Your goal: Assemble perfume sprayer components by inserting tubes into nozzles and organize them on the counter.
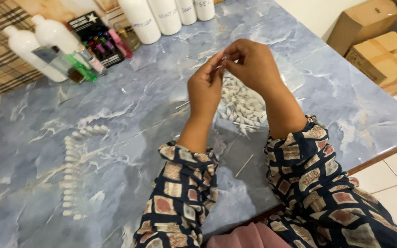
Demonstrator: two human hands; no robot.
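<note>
Up above the blue marble table, left hand and right hand meet, fingertips pinching one tiny clear piece between them.

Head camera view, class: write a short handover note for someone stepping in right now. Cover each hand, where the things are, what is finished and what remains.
Left hand and right hand: raised together above the marble table, fingertips pinching one tiny clear piece; too small to identify.
Supply: pile of small white pieces directly beneath the hands, thin sticks beside it.
Done: curved row of small white pieces laid out on the left.
Left: the pile looks largely unworked.
Bottles stand at the far edge, untouched.
</note>
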